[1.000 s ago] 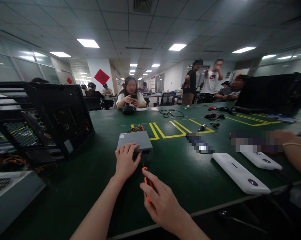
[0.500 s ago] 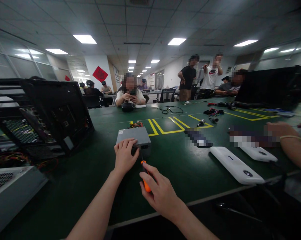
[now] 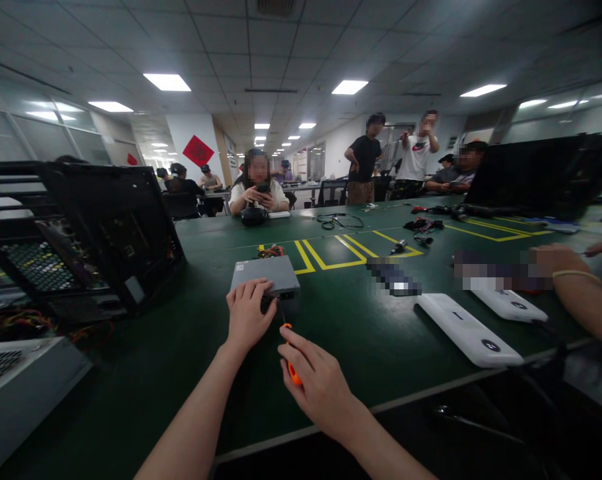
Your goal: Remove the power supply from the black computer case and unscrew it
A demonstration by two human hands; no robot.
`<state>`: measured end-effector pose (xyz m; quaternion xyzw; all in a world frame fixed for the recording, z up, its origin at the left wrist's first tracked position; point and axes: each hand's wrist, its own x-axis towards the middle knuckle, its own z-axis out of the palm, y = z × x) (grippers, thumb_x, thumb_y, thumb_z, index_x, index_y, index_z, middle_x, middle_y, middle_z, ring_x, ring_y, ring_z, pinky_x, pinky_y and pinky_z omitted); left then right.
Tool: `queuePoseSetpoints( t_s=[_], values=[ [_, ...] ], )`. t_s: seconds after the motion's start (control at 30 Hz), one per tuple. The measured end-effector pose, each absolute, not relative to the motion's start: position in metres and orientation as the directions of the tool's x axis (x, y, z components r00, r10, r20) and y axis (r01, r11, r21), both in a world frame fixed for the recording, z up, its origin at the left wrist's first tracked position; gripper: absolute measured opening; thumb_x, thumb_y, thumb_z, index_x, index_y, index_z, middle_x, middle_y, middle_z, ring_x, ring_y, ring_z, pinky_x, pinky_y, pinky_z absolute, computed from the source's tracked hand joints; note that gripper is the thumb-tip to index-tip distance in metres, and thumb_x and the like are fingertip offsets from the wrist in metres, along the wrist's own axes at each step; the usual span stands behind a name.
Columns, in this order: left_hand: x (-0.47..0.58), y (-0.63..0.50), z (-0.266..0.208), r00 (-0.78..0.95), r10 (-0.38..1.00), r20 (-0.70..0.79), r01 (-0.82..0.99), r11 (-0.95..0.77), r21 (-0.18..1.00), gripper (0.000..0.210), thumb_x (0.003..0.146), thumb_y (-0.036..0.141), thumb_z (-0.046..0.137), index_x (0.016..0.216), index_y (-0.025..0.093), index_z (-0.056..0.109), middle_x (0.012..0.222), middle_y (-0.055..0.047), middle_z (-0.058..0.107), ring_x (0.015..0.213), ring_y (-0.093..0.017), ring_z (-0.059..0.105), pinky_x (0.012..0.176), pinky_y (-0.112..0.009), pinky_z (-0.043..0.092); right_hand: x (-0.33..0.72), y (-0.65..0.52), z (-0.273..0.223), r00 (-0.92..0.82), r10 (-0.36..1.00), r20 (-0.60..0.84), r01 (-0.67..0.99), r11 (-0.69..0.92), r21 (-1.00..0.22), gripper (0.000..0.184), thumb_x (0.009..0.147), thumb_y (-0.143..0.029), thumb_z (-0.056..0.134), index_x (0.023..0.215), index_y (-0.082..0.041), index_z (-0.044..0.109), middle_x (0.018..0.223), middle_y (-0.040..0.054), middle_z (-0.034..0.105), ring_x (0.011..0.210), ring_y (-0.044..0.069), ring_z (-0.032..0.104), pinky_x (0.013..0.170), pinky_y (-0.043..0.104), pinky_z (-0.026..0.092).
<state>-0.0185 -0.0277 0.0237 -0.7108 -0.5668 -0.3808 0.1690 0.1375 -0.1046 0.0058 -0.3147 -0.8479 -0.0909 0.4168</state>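
Lower centre, the right grip (image 3: 319, 379) holds an orange screwdriver (image 3: 294, 373); the left grip (image 3: 248, 313) touches a grey box (image 3: 265, 269), whether clasping I can't tell.

No words can be read with certainty. The clearest mark is a red Nike swoosh (image 3: 421, 145) across the front of a white T-shirt (image 3: 423, 160) on a standing person. A red diamond sign (image 3: 198, 151) on the pale pillar (image 3: 179, 130) bears a darker figure, too faint to read, and a smaller red diamond (image 3: 132, 159) hangs further left. The gray box (image 3: 261, 268) has a white label (image 3: 239, 267), its print too small to make out. Both the nearer white case (image 3: 443, 308) and the farther white case (image 3: 523, 303) carry dark marks, likewise illegible.
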Motion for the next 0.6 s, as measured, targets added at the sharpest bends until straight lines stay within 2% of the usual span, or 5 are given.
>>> queuePoseSetpoints(
  t_s=[0.1, 0.2, 0.37, 0.47, 0.6],
  values=[
    [-0.0184, -0.0276, 0.0235, 0.068, 0.678, 0.732, 0.935, -0.299, 0.191, 0.028, 0.074, 0.026, 0.051, 0.102, 0.026, 0.056, 0.109, -0.005, 0.056, 0.101, -0.023, 0.046, 0.086, -0.040, 0.028, 0.1381, -0.1039, 0.0069, -0.402, 0.439, 0.803, 0.642, 0.761, -0.095, 0.017, 0.082, -0.014, 0.045, 0.095, -0.016, 0.056, 0.108, 0.0132, 0.058, 0.081, 0.016, 0.060, 0.069, 0.029, 0.050],
    [-0.0185, -0.0271, 0.0230, 0.068, 0.680, 0.730, 0.937, -0.294, 0.187, 0.028, 0.075, 0.027, 0.050, 0.103, 0.026, 0.055, 0.109, -0.005, 0.056, 0.101, -0.023, 0.046, 0.085, -0.040, 0.028, 0.1398, -0.1064, 0.0084, -0.429, 0.478, 0.766, 0.623, 0.771, -0.132, 0.014, 0.082, -0.020, 0.048, 0.091, -0.016, 0.057, 0.110, 0.0147, 0.056, 0.085, 0.018, 0.059, 0.070, 0.030, 0.050],
    [-0.0185, -0.0252, 0.0219, 0.070, 0.677, 0.733, 0.940, -0.292, 0.179, 0.028, 0.075, 0.027, 0.051, 0.103, 0.026, 0.055, 0.109, -0.006, 0.057, 0.100, -0.023, 0.046, 0.086, -0.041, 0.027, 0.1405, -0.1085, 0.0097, -0.524, 0.475, 0.707, 0.572, 0.811, -0.121, 0.029, 0.080, -0.017, 0.046, 0.109, -0.013, 0.051, 0.119, 0.0170, 0.050, 0.088, 0.019, 0.059, 0.070, 0.030, 0.051],
    [-0.0182, -0.0249, 0.0216, 0.070, 0.677, 0.733, 0.940, -0.291, 0.179, 0.028, 0.075, 0.026, 0.051, 0.103, 0.026, 0.056, 0.109, -0.006, 0.057, 0.100, -0.023, 0.046, 0.086, -0.041, 0.027, 0.1390, -0.1056, 0.0091, -0.460, 0.416, 0.785, 0.572, 0.814, -0.097, 0.025, 0.081, -0.019, 0.048, 0.106, -0.013, 0.051, 0.111, 0.0135, 0.057, 0.081, 0.017, 0.061, 0.068, 0.029, 0.051],
    [-0.0175, -0.0253, 0.0217, 0.071, 0.677, 0.733, 0.941, -0.290, 0.176, 0.028, 0.075, 0.027, 0.050, 0.103, 0.026, 0.055, 0.109, -0.006, 0.057, 0.101, -0.023, 0.046, 0.086, -0.040, 0.027, 0.1379, -0.1030, 0.0067, -0.354, 0.425, 0.833, 0.594, 0.790, -0.151, 0.019, 0.080, -0.024, 0.052, 0.094, -0.011, 0.053, 0.102, 0.0141, 0.061, 0.082, 0.019, 0.061, 0.068, 0.030, 0.052]
  ],
)
